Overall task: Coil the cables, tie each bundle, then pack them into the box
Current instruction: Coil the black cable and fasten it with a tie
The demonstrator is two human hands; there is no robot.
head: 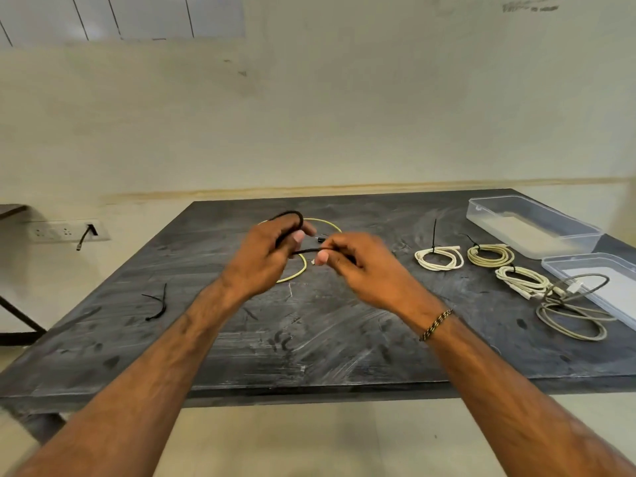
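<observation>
Thin black cable (292,232) is half hidden inside both fists (plug end blurry): left hand (266,256) grips its loop, right hand (358,266) pinches the strand.

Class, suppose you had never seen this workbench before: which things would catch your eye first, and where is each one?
First, the left hand and right hand, held above the middle of the dark table, both gripping a black cable. Next, three tied pale cable bundles on the right, beside an open clear box at the far right corner. A yellow-green cable lies looped beneath the hands.
</observation>
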